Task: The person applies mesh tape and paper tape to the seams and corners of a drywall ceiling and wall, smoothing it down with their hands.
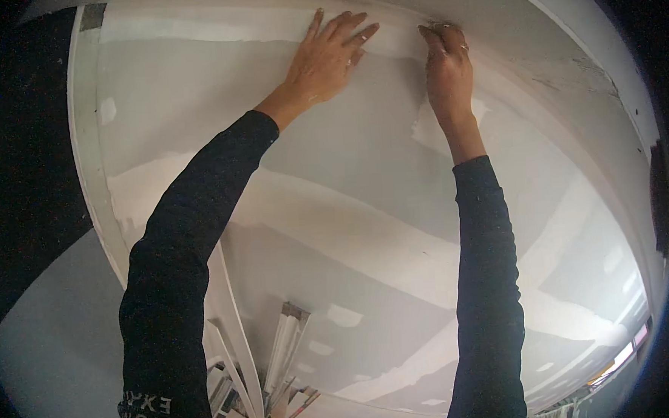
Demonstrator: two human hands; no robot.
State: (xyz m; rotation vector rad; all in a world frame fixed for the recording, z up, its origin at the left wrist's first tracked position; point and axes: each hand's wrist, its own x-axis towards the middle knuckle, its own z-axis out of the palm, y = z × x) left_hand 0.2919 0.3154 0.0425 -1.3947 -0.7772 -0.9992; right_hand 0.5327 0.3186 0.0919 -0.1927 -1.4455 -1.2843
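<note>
A large grey plasterboard wall (362,154) with pale bands and patches of filler fills most of the view. Both my arms, in black sleeves, reach up to its top edge, where it meets the ceiling (523,59). My left hand (323,62) lies against the wall just below that joint, palm down, its fingers spread and nothing seen in it. To the right, my right hand (449,70) has its fingers bent and drawn together at the joint. Whatever its fingertips hold, if anything, is hidden; whitish smears show on the fingers.
Long white strips (238,327) lean against the wall at the lower left, beside a bundle of pale lengths (286,340). Several tools and offcuts crowd their foot. A vertical wall edge (89,146) borders a dark area on the left. A window (618,360) shows at lower right.
</note>
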